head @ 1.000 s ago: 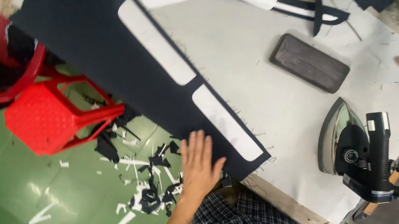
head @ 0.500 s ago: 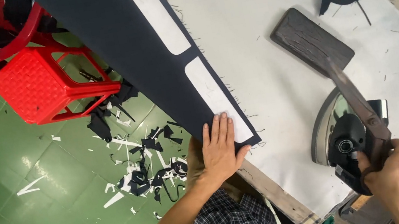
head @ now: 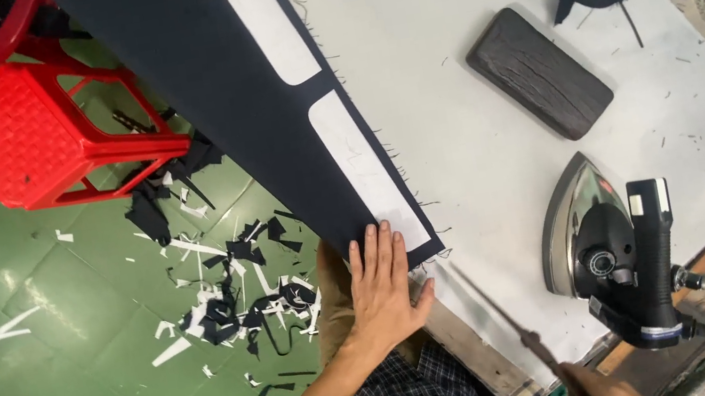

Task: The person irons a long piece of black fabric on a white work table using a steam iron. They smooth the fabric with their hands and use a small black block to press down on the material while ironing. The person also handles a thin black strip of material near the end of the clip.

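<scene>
Navy fabric [head: 201, 90] flat, overhanging table edge

- red plastic stool [head: 41, 135] upper left, on the green floor [head: 39, 375]
- fabric scraps [head: 235, 294] lower middle
- steam iron [head: 615, 254] right
- dark wooden block [head: 539, 73] above it

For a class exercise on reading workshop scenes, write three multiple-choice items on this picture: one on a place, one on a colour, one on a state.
1. Where does the left hand rest?
A on the near end of the dark fabric panel
B on the steam iron
C on the stool

2. What colour is the plastic stool?
A blue
B red
C yellow

3. How does the steam iron stand?
A flat on its soleplate
B hanging off the table
C tipped up, soleplate showing

Answers: 1 A, the palm lies flat on the panel's corner; 2 B, it is plainly red; 3 C, the shiny soleplate faces sideways.
</scene>
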